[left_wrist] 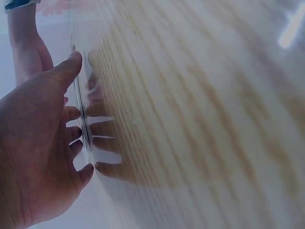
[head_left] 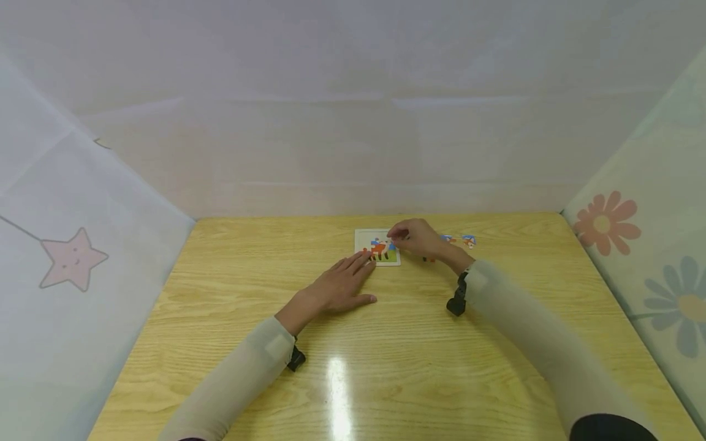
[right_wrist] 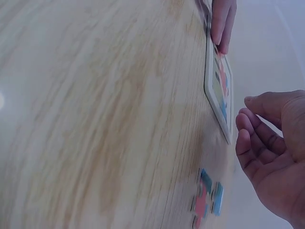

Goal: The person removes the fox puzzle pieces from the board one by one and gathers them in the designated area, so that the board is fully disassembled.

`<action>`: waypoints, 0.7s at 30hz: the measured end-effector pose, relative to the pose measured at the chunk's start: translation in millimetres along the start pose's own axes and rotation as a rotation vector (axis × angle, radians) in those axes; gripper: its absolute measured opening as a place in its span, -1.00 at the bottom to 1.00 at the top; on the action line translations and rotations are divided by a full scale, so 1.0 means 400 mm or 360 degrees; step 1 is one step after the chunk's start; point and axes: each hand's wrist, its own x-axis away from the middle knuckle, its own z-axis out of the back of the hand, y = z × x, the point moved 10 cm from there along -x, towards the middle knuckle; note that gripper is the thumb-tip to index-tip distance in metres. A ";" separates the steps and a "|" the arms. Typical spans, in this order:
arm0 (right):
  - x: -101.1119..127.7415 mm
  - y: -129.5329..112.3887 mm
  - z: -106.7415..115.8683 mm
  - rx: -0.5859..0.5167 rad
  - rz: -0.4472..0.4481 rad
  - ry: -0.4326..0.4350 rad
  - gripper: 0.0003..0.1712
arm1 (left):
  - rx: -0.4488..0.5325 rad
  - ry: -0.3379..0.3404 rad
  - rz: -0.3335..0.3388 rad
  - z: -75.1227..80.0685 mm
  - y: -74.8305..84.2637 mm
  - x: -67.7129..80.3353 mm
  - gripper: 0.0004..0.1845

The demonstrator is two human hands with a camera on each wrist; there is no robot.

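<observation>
The fingers (head_left: 361,262) of the left hand (head_left: 336,288) are laid straight and flat against the puzzle board (head_left: 378,247), apparently to steady it on the table (head_left: 231,294), while the loosely curled right hand (head_left: 419,239) is held over its far edge; whether a piece is pinched cannot be told.

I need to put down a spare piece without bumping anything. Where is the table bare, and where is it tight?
The table is bare along its left side, left of the left hand, and across the near edge between the two sleeves. The far right corner past the loose pieces is also bare. It is crowded at the far middle: puzzle board, right hand and both sets of fingers meet there.
</observation>
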 end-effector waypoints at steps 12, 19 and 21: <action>-0.059 -0.004 -0.041 -0.0003 -0.0052 -0.0048 -0.68 | -0.0024 0.0014 -0.0010 0.003 0.003 0.002 -0.07; -0.070 0.007 -0.053 0.0033 -0.0095 -0.0064 -0.68 | -0.0025 0.0051 -0.0029 0.008 0.008 0.002 -0.09; -0.071 0.010 -0.054 0.0043 -0.0113 -0.0066 -0.68 | -0.0028 0.0059 -0.0039 0.011 0.010 0.001 -0.10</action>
